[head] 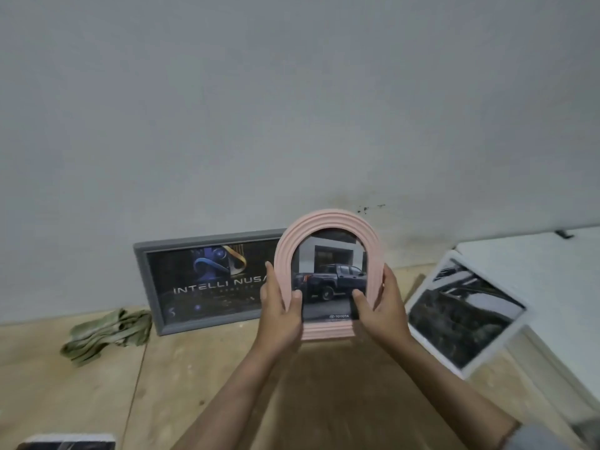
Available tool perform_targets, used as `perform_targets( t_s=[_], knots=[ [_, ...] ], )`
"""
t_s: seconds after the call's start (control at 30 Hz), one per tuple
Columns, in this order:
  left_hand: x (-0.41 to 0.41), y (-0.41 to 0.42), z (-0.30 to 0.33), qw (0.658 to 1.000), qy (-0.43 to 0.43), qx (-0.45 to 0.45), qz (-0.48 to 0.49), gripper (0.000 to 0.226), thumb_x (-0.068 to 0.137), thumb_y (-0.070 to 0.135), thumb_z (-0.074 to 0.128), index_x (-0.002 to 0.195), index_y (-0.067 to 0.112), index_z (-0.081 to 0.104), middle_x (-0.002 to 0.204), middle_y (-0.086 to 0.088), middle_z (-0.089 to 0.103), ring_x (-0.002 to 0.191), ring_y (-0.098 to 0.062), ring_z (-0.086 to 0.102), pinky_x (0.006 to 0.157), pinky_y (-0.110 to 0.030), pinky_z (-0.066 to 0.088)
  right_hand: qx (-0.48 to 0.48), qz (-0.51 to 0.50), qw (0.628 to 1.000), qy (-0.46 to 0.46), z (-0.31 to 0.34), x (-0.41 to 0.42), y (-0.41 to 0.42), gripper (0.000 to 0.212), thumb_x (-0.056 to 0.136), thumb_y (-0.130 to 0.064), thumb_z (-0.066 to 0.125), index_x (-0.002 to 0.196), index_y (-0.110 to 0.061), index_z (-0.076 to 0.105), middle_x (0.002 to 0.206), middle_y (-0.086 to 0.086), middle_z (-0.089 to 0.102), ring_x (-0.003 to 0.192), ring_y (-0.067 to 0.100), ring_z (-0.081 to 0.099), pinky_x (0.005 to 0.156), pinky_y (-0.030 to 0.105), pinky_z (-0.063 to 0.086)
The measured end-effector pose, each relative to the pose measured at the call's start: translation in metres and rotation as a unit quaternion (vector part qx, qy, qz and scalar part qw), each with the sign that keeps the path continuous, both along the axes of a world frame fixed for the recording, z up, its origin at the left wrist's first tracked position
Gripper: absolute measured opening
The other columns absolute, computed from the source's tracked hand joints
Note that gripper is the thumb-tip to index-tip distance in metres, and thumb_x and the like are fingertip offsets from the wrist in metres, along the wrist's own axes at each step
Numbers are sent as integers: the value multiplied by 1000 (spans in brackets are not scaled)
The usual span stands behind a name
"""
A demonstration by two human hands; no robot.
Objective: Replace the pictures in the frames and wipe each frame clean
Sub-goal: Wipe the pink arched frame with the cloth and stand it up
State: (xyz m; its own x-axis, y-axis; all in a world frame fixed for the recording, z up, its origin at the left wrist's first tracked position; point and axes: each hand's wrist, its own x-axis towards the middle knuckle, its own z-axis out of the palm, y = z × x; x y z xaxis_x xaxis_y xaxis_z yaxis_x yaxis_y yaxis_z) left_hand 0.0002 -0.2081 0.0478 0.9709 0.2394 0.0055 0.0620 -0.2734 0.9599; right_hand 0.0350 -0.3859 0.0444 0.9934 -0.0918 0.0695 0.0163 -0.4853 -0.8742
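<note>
Both hands hold a pink arched frame (326, 254) upright over the wooden bench (201, 378), in front of the grey wall (292, 92). The left hand (281, 311) closes on the frame's left side, thumb pressed on the front near the lower left of the opening, fingers wrapped behind. The right hand (383, 303) closes on the right side in the same way, thumb on the front at the lower right. Inside the frame sits a picture of a dark pickup truck (328, 280) parked before a building, with a TOYOTA mark along its bottom edge; it fills the arched opening. Just behind and to the left, a grey rectangular frame (144, 271) leans against the wall, its bottom edge on the bench; it holds a dark poster (207, 280) reading INTELLI NUSA, partly hidden by the pink frame and the left hand. A crumpled green cloth (107, 332) lies on the bench left of the grey frame, touching or nearly touching its lower corner. To the right, a white frame (467, 311) lies tilted, holding a dark, blurred picture that cannot be made out. At the bottom left edge, part of another white-edged item (69, 441) shows.
</note>
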Motion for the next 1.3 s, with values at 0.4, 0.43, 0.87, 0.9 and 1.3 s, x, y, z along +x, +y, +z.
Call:
perform_targets(
  t_s=[0.4,0.43,0.87,0.9,1.3],
  knots=[
    [90,-83,-23,997,27,59,47,77,96,25,51,153,19,-2,157,-2,11,143,-20,19,111,-26,16,30,46,998,-11,-55,86,-79,77,81,-25,62,145,-25,21,138,0,42,129,18,42,104,44,43],
    [93,-84,-26,996,31,63,50,78,96,24,51,153,18,-2,157,-2,10,143,-20,18,111,-26,16,21,57,998,-17,-60,91,-80,79,79,-26,61,147,-21,19,141,3,39,132,20,39,106,44,40],
    [110,-96,-59,987,79,103,94,90,95,29,53,150,18,-18,160,-2,-9,147,-18,0,111,-24,5,-72,87,993,23,-91,120,-76,102,86,-20,65,148,-26,-15,158,-5,-2,145,14,8,106,12,12],
    [108,-97,-61,986,82,99,104,90,95,29,53,150,17,-17,160,-3,-9,147,-18,-1,109,-22,4,-65,86,993,39,-89,117,-75,99,88,-20,62,148,-26,-17,158,-7,-7,145,12,4,103,6,7],
    [74,-162,-58,981,113,36,151,50,93,16,56,138,6,36,129,-1,36,124,-15,37,95,-21,30,142,-7,976,166,-71,-14,-126,61,91,-3,54,144,-17,29,139,1,43,119,13,47,103,31,40]
  ],
)
